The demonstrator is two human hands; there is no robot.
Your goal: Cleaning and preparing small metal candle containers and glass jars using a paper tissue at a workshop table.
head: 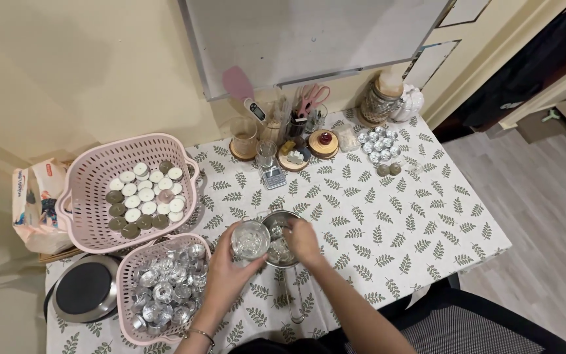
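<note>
Two hands meet at the lower middle of the frame: the left hand (227, 272) is wrapped around a clear glass cup (251, 240), the right hand (302, 241) dips its fingers into a small steel pot (279, 244).

Glass looks light, rigid, smooth and breakable, so a full grip round its wall suits it; whether the right fingers pinch anything cannot be told. At far left, a soft white bag (37, 203) with red and blue print sits beside the upper pink basket (93, 196).

Bare forearms, sleeveless; thin bracelet (199, 334) on left wrist.
</note>
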